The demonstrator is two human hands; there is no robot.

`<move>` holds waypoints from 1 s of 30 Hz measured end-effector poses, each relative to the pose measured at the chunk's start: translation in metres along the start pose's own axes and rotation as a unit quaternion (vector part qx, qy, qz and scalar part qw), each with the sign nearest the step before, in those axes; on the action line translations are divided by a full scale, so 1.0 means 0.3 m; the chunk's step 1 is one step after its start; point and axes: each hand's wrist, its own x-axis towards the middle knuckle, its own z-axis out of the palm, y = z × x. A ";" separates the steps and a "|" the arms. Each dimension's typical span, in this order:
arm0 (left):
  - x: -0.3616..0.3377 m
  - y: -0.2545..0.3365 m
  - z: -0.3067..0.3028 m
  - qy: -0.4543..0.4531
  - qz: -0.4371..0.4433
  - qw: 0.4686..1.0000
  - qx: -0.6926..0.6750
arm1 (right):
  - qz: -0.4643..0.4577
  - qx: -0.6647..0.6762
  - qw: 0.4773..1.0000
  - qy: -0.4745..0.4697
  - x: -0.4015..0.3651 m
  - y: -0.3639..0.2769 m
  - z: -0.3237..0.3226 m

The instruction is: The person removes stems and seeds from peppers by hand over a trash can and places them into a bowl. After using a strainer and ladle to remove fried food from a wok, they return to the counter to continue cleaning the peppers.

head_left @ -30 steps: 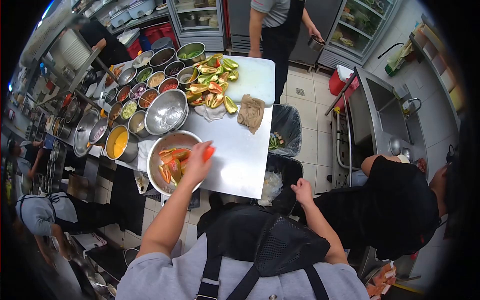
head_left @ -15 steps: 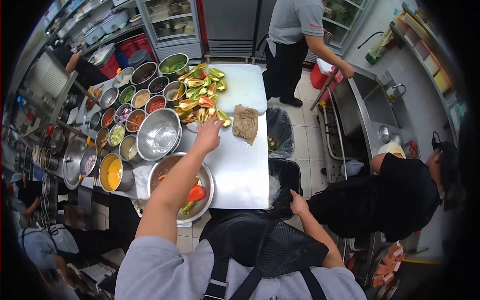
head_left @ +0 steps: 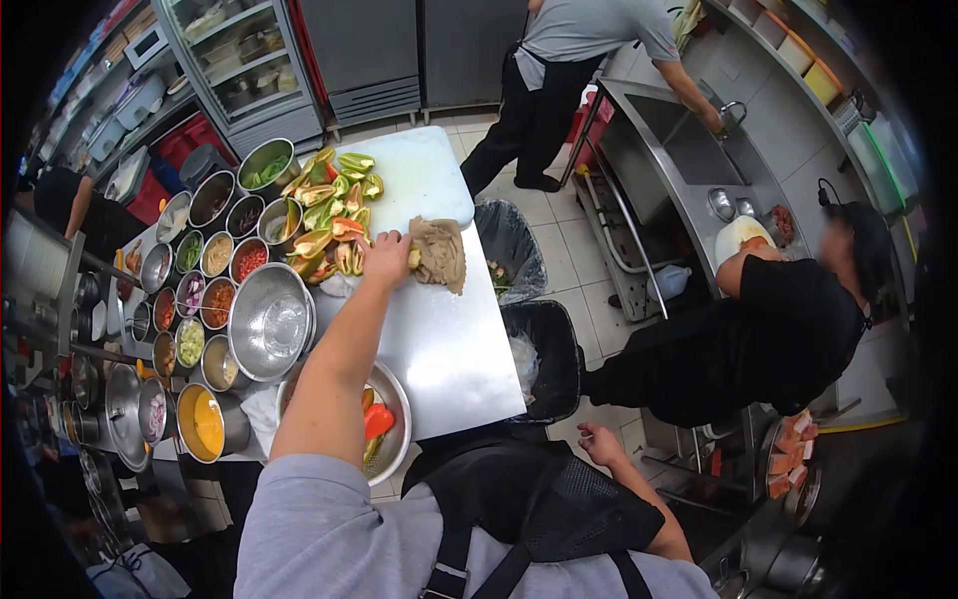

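My left hand [head_left: 387, 260] reaches across the steel table at the near edge of a heap of cut bell pepper pieces [head_left: 329, 205]. Its fingers curl over a green-yellow bell pepper piece [head_left: 414, 258], which is partly hidden under them. Right beside the fingertips lies a crumpled brown cloth [head_left: 437, 255]. My right hand [head_left: 602, 442] hangs low at my side, fingers loosely apart and holding nothing. Beneath my left forearm stands a large metal bowl [head_left: 399, 439] with red and green pepper pieces, partly covered by the arm.
A white cutting board [head_left: 419, 180] covers the table's far end. Many metal containers and an empty steel bowl [head_left: 269, 321] crowd the left. Two black-lined bins [head_left: 544, 369] stand along the right edge. One co-worker [head_left: 599, 40] leans to the sink; another [head_left: 788, 319] stands at right.
My view has turned to the right. My left hand has closed over the pepper piece by the cloth. My right hand has come away from the bin's rim. The far co-worker now reaches into the sink.
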 end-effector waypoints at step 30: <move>-0.460 0.527 -0.317 -0.047 -0.149 0.615 -0.773 | -0.423 -0.054 0.904 0.021 0.212 -1.075 -0.351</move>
